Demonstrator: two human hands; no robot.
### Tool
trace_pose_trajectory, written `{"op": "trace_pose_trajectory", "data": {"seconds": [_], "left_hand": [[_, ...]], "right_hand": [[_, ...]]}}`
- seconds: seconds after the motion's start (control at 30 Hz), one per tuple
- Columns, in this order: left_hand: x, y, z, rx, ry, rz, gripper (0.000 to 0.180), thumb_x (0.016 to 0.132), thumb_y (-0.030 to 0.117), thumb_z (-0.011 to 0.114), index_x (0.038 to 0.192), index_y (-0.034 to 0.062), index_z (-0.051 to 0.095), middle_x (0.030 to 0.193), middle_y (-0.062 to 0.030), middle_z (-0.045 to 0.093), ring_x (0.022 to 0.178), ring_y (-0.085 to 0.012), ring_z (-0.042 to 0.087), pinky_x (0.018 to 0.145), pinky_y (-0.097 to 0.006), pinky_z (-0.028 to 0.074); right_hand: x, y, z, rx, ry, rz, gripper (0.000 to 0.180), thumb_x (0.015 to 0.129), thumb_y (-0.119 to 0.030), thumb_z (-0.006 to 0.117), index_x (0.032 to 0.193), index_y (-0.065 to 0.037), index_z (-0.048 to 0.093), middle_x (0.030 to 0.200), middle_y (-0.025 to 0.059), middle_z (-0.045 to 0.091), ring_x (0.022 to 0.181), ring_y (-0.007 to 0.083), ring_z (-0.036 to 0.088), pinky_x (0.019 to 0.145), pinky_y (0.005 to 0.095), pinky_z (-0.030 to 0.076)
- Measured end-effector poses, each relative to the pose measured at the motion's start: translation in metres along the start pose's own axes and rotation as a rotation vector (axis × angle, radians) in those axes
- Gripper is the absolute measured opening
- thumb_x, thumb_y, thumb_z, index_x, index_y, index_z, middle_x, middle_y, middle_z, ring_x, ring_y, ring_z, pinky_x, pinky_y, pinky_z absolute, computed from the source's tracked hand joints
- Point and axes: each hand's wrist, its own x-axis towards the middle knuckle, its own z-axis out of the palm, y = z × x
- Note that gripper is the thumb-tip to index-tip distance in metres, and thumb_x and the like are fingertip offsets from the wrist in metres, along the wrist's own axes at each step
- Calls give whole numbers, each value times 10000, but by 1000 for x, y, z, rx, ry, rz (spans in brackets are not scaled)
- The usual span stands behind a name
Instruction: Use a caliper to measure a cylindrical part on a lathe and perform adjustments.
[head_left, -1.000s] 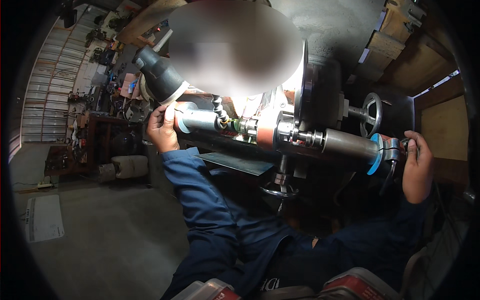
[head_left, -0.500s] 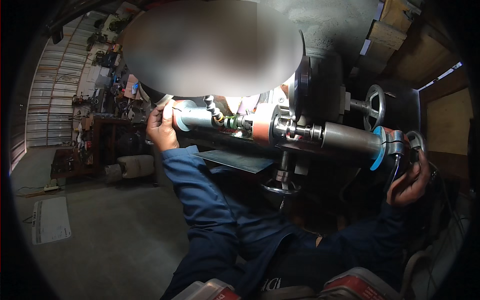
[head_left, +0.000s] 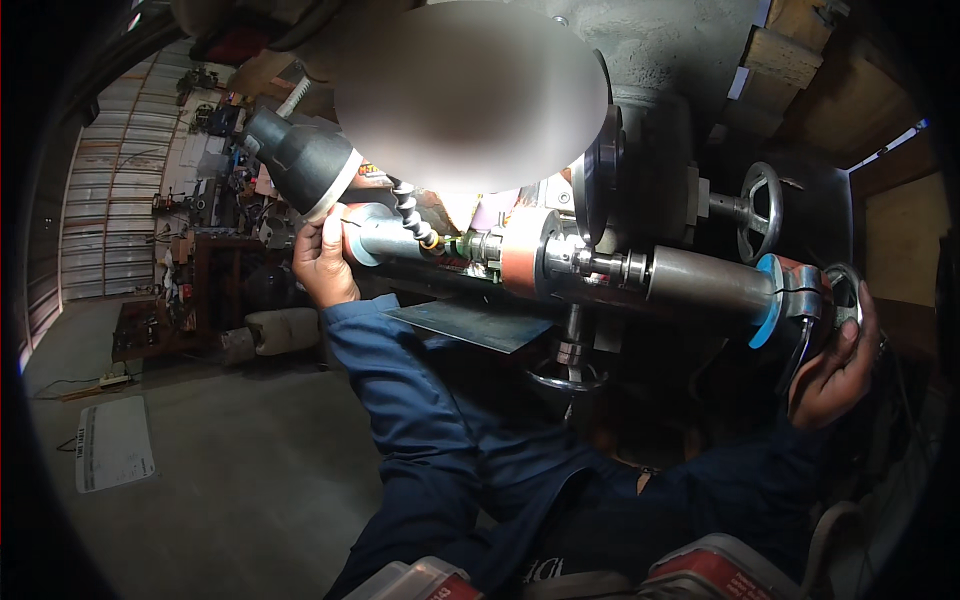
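Note:
A grinding machine with a long row of metal cylinders and shafts stretches in front of me from left to right. At its left end my left hand (head_left: 325,265) is closed on the edge of the reddish collar, next to a grey cylinder (head_left: 395,237). My right hand (head_left: 838,375) curls its fingers round the outer rim of a small metal handwheel (head_left: 845,292) at the right end. Beside that hand are a clamp with a lever (head_left: 800,295) and a blue ring (head_left: 768,300). An orange-red collar (head_left: 522,255) sits mid-row, lit brightly.
A black cone-shaped lamp (head_left: 295,165) hangs over my left hand, near a segmented coolant hose (head_left: 410,215). A metal plate (head_left: 475,322) juts toward me. Below and behind the row are a lower handwheel (head_left: 567,378) and a larger one (head_left: 762,212). A blurred patch hides the far middle.
The view has shifted slightly, and the lamp now shows above my left hand. My right hand's fingers reach higher along the small handwheel. My left hand keeps its place on the collar.

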Motion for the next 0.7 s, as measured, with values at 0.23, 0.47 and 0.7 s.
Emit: {"op": "trace_pose_trajectory", "data": {"seconds": [0.23,0.47,0.7], "left_hand": [[1,-5,-3,-10,-4,3,148,851,67,698,966,-14,653,941,-65,685,823,-106,624,784,-247,494],[4,-4,-9,2,-17,13,164,852,74,695,976,-23,650,971,-84,689,848,-119,630,817,-266,495],[2,-8,-2,3,-6,10,156,851,75,696,963,-24,651,975,-88,689,848,-122,627,816,-264,488]], "right_hand": [[14,1,-11,-82,-123,-17,316,1012,-141,394,1195,42,577,1135,179,633,1054,264,621,902,343,474],[4,4,0,4,-52,-24,318,1014,-129,376,1184,58,570,1141,182,630,1062,262,618,917,346,472],[-4,13,0,-51,23,-105,322,1018,-122,368,1184,80,555,1148,184,626,1069,264,613,926,354,472]]}}
